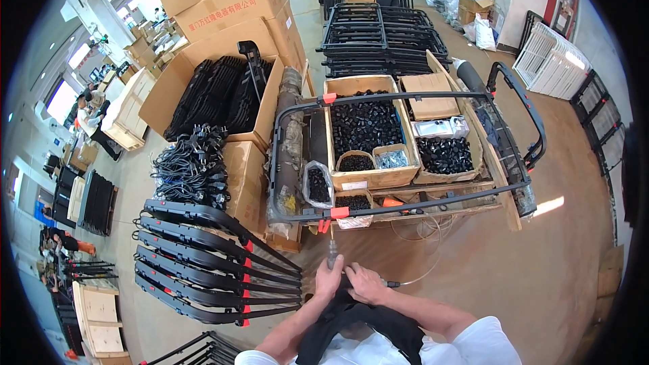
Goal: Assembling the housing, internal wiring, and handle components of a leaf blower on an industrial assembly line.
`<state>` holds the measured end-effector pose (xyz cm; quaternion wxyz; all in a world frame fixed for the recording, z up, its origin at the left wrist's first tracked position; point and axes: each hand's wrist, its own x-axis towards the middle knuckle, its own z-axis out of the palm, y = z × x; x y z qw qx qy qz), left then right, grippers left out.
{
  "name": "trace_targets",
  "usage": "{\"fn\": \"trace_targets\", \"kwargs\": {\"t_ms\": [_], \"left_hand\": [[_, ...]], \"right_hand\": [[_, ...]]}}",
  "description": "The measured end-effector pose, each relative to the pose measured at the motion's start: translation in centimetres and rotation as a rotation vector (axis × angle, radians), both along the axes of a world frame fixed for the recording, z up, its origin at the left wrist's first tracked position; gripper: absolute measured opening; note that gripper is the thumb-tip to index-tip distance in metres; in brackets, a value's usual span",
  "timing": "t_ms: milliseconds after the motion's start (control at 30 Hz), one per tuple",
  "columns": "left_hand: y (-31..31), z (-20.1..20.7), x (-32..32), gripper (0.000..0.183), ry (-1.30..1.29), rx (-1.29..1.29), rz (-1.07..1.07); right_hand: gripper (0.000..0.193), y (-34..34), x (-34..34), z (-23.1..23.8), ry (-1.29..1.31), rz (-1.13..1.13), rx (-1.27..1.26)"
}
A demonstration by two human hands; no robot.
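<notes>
My left hand (pixel 328 277) is closed around the front of a power screwdriver (pixel 332 250). My right hand (pixel 366 284) grips its body close beside, partly hiding it; a thin hose runs off to the right. The driver's bit points away from me, its tip near a red clip (pixel 339 212) on the near bar of a large black tubular frame (pixel 433 201). Small red pieces (pixel 324 226) hang just below that bar. The frame lies across a bench with rounded corners at the left. Another red clip (pixel 329 98) sits on its far bar.
Inside the frame stand a wooden box (pixel 378 179) of small black plastic parts and a carton (pixel 447 177) with more. Left are bundled black cables (pixel 193 165), a carton (pixel 270 91) of long black parts and stacked frames (pixel 193 253). More frames (pixel 382 37) lie beyond; people work farther off.
</notes>
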<state>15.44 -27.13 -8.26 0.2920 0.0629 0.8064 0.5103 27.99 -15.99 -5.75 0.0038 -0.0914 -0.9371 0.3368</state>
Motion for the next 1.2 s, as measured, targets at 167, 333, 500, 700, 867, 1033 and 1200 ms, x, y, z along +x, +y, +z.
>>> {"fn": "trace_targets", "kwargs": {"t_ms": [167,333,500,700,867,1033,1200], "left_hand": [[2.3,1.7,0.2,0.041,-0.002,0.028,-0.076],[2.7,1.2,0.6,0.040,-0.032,0.087,-0.042],[3.3,1.4,0.6,0.038,-0.074,0.074,-0.050],[3.7,1.3,0.7,0.038,-0.090,0.123,-0.027],[4.0,0.5,0.2,0.038,-0.083,0.074,-0.035],[4.4,0.3,-0.1,0.040,-0.040,0.034,-0.054],[4.3,0.1,-0.6,0.042,-0.013,-0.003,-0.075]], "right_hand": [[0.078,1.4,0.6,0.9,-0.056,-0.091,0.011],[0.081,2.0,0.7,1.8,-0.072,-0.103,0.019],[0.081,2.6,1.0,1.8,-0.096,-0.112,-0.020],[0.084,3.3,1.0,1.1,-0.103,-0.109,-0.055],[0.086,3.6,0.7,0.6,-0.111,-0.112,-0.081],[0.089,3.9,0.6,0.4,-0.066,-0.128,-0.071],[0.091,4.1,-0.1,2.0,-0.105,-0.131,-0.080]]}}
